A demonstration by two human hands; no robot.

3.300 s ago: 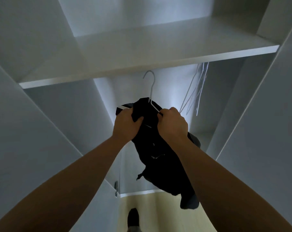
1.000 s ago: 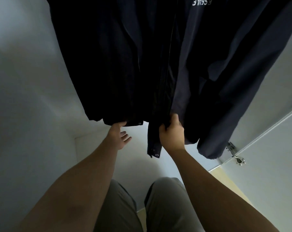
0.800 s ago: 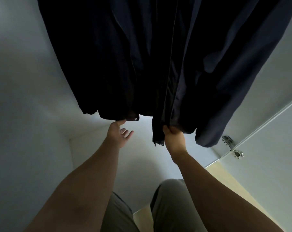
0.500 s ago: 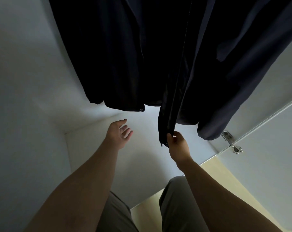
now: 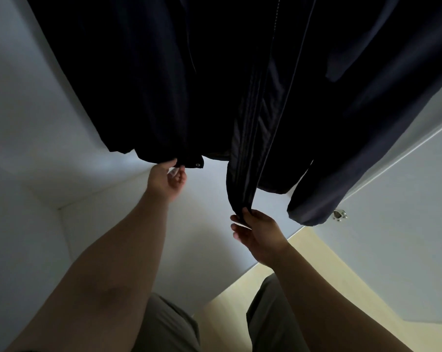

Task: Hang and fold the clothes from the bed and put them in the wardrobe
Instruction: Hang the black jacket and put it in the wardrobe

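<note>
The jacket [image 5: 265, 97] looked soft and light, best taken at its hem: the right hand [image 5: 259, 233] pinched the zipper edge [image 5: 248, 174], while the left hand [image 5: 165, 182], loosely open, touched the other corner.

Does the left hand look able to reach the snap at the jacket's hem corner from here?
Probably yes. The left hand touches the hem of the jacket just beside the snap, with nothing between them. The right hand pinches the zip edge further right, out of the way.
</note>
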